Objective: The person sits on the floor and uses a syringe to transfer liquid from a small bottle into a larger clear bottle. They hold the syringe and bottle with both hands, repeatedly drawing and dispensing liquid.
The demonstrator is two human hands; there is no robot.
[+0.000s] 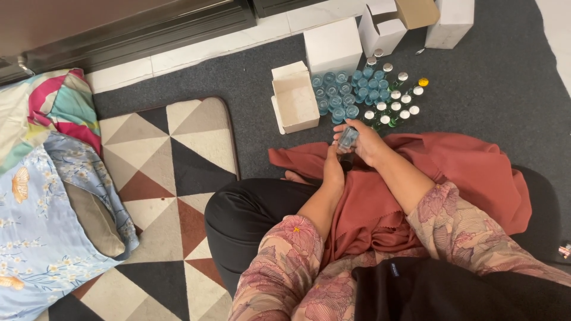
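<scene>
I sit on the floor with both hands together over a red cloth (464, 166) on my lap. My right hand (366, 141) holds a small clear blue bottle (348, 137) by its top. My left hand (333, 166) grips the lower, dark part of the same bottle from below. Just beyond my hands stands a cluster of blue-capped bottles (345, 95) and, to its right, several bottles with white caps (395, 107), one with a yellow cap (423, 82).
An open white carton (295, 101) lies left of the bottles. More white boxes (333, 44) and a brown box (416, 12) stand behind them on dark carpet. A geometric rug (166, 172) and floral bedding (41, 196) lie to my left.
</scene>
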